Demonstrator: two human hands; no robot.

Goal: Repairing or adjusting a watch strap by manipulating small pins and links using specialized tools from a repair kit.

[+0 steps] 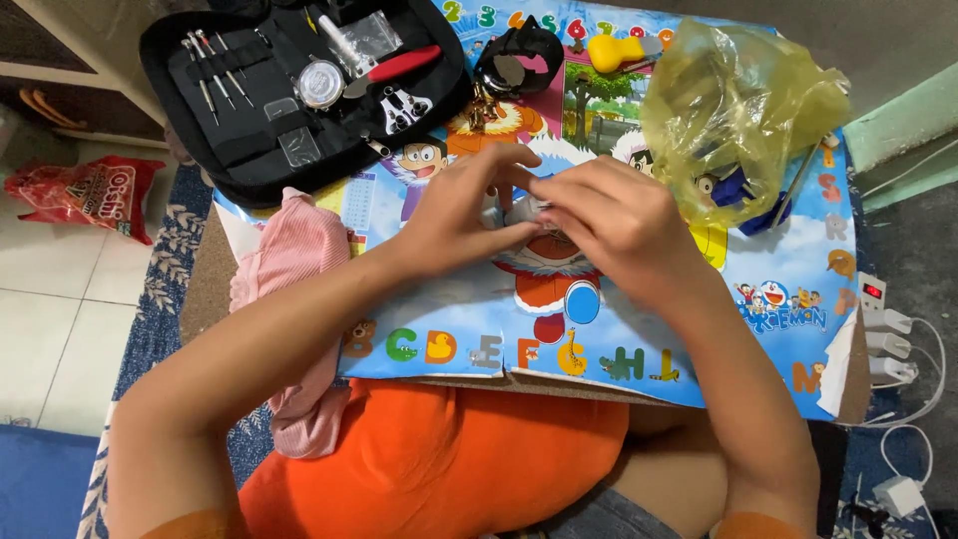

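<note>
My left hand [461, 205] and my right hand [611, 222] meet over the middle of a colourful cartoon mat [798, 269]. Between their fingertips they pinch a small silvery object [523, 211], mostly hidden by the fingers; I cannot tell what it is. Both hands hover just above the mat, fingers curled around the object.
An open black tool case [180, 80] with small screwdrivers, a round metal part and red-handled pliers lies at the back left. A black watch holder [521, 58], a yellow tool [614, 50] and a yellow plastic bag [733, 105] sit behind. Pink cloth [289, 260] left, power strip [883, 334] right.
</note>
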